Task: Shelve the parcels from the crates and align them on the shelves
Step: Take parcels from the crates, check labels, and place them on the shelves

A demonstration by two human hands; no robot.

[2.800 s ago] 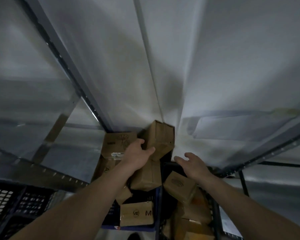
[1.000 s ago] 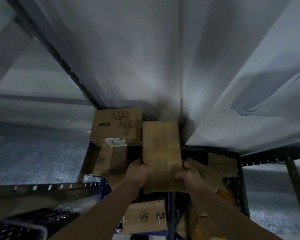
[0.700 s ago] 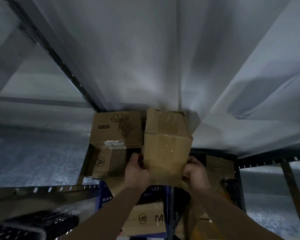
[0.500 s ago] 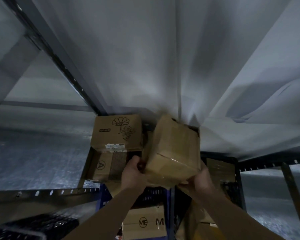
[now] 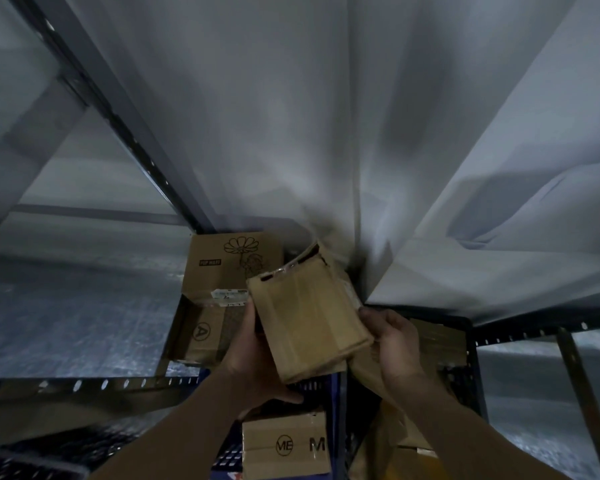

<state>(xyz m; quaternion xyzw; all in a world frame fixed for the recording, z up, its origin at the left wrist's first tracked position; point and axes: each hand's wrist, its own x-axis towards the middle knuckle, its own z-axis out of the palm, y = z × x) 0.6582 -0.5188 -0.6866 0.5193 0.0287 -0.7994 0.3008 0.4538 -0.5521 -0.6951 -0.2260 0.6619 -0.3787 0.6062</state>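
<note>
Both hands are gripping a plain brown cardboard parcel [image 5: 307,320], tilted, in the air between them. The left hand [image 5: 253,358] is cupping its lower left edge, thumb curled under the bottom corner; the right hand [image 5: 394,344] is curling around its right side. Just beyond the left hand, a flower-printed box [image 5: 222,265] is sitting on the metal shelf [image 5: 66,313]. Below the hands, a box marked "ME" [image 5: 284,443] is lying in a blue crate [image 5: 336,393].
</note>
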